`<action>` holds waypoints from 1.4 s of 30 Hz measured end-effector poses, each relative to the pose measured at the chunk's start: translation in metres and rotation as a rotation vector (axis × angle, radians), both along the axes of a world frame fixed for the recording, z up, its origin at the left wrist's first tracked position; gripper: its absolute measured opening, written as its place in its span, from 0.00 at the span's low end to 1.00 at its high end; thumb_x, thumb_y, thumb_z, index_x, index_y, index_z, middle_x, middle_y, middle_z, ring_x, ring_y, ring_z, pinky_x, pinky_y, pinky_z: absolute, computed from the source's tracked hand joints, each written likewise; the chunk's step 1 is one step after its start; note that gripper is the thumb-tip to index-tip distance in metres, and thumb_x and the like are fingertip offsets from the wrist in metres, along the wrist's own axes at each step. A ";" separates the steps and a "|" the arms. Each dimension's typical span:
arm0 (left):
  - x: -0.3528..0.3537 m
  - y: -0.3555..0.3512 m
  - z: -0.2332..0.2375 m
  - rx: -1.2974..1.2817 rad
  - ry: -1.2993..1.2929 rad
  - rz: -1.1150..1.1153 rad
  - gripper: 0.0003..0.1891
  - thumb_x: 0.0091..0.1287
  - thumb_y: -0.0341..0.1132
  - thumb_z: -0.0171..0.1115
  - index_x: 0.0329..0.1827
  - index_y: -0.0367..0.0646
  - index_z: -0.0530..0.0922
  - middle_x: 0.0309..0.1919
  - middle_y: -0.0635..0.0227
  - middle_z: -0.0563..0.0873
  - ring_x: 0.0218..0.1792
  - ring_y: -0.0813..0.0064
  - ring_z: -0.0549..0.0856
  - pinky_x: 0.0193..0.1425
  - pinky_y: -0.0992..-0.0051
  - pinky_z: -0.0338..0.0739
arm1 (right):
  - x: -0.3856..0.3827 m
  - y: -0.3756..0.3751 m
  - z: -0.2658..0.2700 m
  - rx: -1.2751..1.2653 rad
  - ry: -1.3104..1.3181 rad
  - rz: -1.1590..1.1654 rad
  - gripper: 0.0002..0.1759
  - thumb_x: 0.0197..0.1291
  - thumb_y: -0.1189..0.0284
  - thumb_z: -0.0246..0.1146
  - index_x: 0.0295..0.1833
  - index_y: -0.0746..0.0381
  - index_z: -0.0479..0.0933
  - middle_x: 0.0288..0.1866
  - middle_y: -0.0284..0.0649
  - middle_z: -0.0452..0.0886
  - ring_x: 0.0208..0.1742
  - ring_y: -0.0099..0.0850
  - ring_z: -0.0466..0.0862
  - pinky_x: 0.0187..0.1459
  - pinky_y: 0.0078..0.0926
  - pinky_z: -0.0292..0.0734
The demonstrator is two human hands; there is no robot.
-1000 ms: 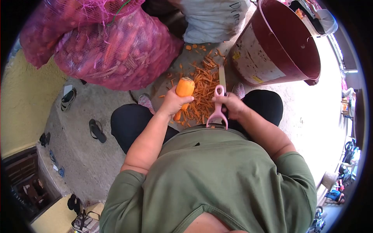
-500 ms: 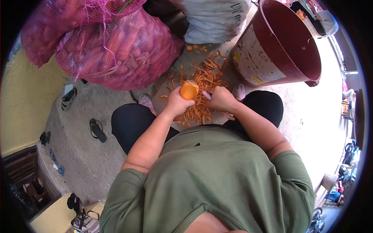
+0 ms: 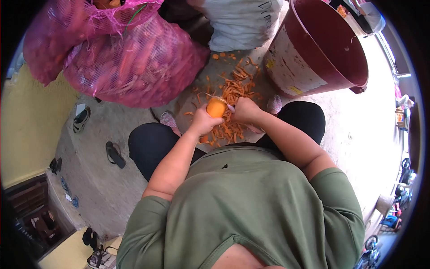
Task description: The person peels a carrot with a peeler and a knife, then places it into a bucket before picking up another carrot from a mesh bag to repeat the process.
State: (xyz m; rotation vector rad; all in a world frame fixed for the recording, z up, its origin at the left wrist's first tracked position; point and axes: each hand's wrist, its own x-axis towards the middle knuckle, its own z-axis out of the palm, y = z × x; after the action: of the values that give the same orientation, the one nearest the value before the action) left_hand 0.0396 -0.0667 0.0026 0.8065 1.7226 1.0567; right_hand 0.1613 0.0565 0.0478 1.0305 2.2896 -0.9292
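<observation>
Grips thick orange carrot (image 3: 216,107) in left hand (image 3: 204,122); clenches pink plastic peeler (image 3: 230,108) in right hand (image 3: 244,110) against its tip, over scattered orange peelings (image 3: 229,92).

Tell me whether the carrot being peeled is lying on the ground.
No, the left hand holds the carrot up above the peelings while the right hand presses a peeler to it.
</observation>
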 end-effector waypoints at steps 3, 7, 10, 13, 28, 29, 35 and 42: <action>0.002 -0.001 0.001 0.031 -0.190 0.011 0.18 0.45 0.25 0.63 0.40 0.38 0.70 0.25 0.69 0.75 0.24 0.79 0.76 0.26 0.78 0.73 | -0.004 0.002 -0.002 0.015 -0.010 -0.033 0.15 0.40 0.67 0.60 0.32 0.68 0.77 0.32 0.50 0.78 0.36 0.40 0.79 0.39 0.32 0.73; 0.000 -0.004 0.013 -0.130 -0.578 0.049 0.18 0.45 0.24 0.63 0.41 0.37 0.69 0.26 0.69 0.75 0.24 0.78 0.76 0.26 0.77 0.73 | -0.008 0.001 -0.004 0.006 -0.019 -0.038 0.16 0.40 0.68 0.60 0.34 0.68 0.77 0.34 0.49 0.78 0.38 0.39 0.79 0.39 0.31 0.73; -0.002 -0.006 0.015 -0.148 -0.640 0.010 0.18 0.46 0.25 0.63 0.40 0.37 0.69 0.26 0.68 0.75 0.24 0.77 0.76 0.26 0.77 0.73 | -0.004 0.005 0.003 0.009 -0.010 0.020 0.16 0.41 0.68 0.60 0.35 0.68 0.76 0.34 0.49 0.78 0.39 0.39 0.79 0.40 0.31 0.73; 0.005 -0.005 0.013 -0.001 -0.267 -0.045 0.17 0.45 0.27 0.63 0.39 0.37 0.69 0.27 0.66 0.76 0.24 0.75 0.77 0.27 0.76 0.73 | 0.001 0.005 -0.006 0.022 -0.015 0.006 0.15 0.42 0.69 0.58 0.36 0.68 0.76 0.36 0.49 0.78 0.39 0.39 0.79 0.40 0.32 0.73; 0.013 -0.003 0.023 0.025 -0.002 0.008 0.20 0.43 0.30 0.64 0.41 0.39 0.70 0.29 0.66 0.77 0.30 0.73 0.78 0.36 0.73 0.73 | 0.055 0.012 -0.080 0.074 -0.047 0.007 0.17 0.39 0.65 0.62 0.34 0.65 0.76 0.33 0.52 0.77 0.35 0.42 0.79 0.37 0.33 0.73; 0.006 -0.002 0.029 0.082 -0.330 0.008 0.20 0.44 0.28 0.63 0.42 0.39 0.70 0.30 0.68 0.77 0.31 0.74 0.78 0.37 0.73 0.73 | 0.048 0.016 -0.089 0.066 -0.014 -0.002 0.16 0.39 0.66 0.61 0.33 0.65 0.76 0.32 0.51 0.78 0.36 0.42 0.79 0.38 0.33 0.73; -0.004 -0.006 0.026 0.066 -0.447 0.017 0.23 0.46 0.26 0.63 0.48 0.40 0.68 0.39 0.71 0.74 0.39 0.79 0.74 0.47 0.77 0.68 | 0.017 0.008 -0.032 -0.034 0.138 -0.146 0.13 0.37 0.66 0.61 0.31 0.62 0.76 0.28 0.49 0.78 0.31 0.41 0.79 0.35 0.34 0.73; 0.004 0.002 0.014 0.152 -0.400 0.182 0.22 0.47 0.25 0.63 0.47 0.39 0.68 0.39 0.68 0.75 0.38 0.77 0.76 0.43 0.77 0.71 | 0.011 -0.017 0.028 0.118 0.150 -0.106 0.11 0.39 0.67 0.59 0.29 0.62 0.77 0.28 0.47 0.78 0.32 0.40 0.79 0.36 0.34 0.74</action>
State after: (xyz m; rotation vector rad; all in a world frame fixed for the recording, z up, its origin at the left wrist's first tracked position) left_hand 0.0432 -0.0642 0.0170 0.4919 1.4039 1.3819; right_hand 0.1724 0.0397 0.0760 1.1783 2.4585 -0.9521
